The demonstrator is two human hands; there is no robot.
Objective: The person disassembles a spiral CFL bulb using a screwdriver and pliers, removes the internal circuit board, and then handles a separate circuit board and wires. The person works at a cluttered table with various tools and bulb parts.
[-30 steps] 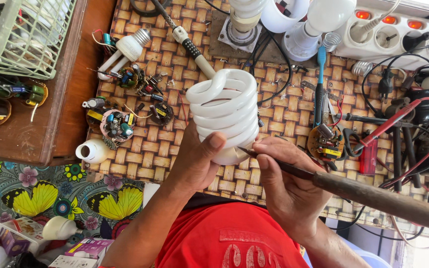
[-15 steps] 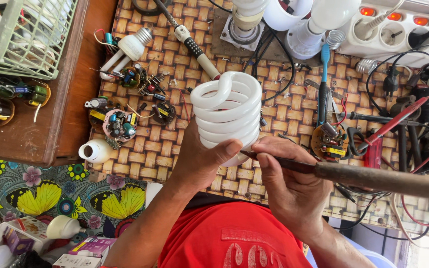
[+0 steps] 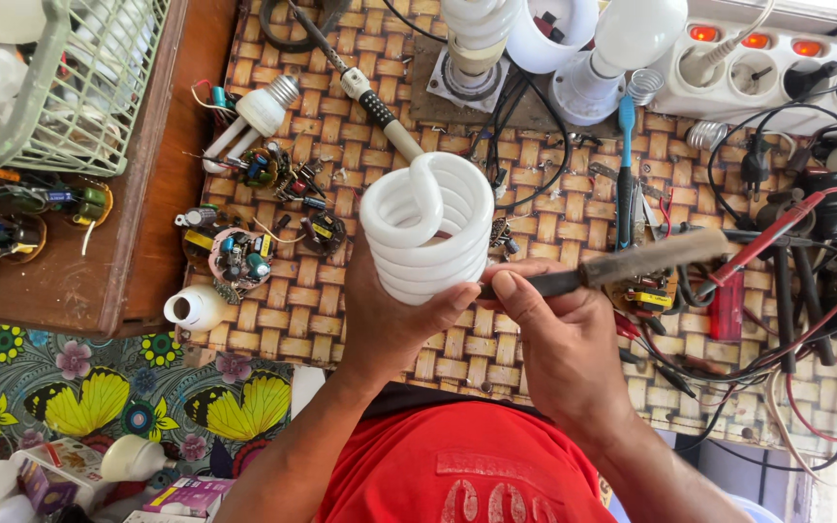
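a smooth white spiral bulb [image 3: 428, 228] is gripped by the left hand [image 3: 394, 315]; beside it, a wooden-handled soldering iron [image 3: 622, 266] is clenched by the right hand [image 3: 564, 349].

Over a woven mat [image 3: 341, 320], the left hand [image 3: 389, 324] grips a white spiral fluorescent bulb [image 3: 428, 228] from below while the right hand [image 3: 559, 334] holds a wooden-handled soldering iron [image 3: 632, 263] with its tip at the bulb's base, near loose circuit boards [image 3: 239, 257].
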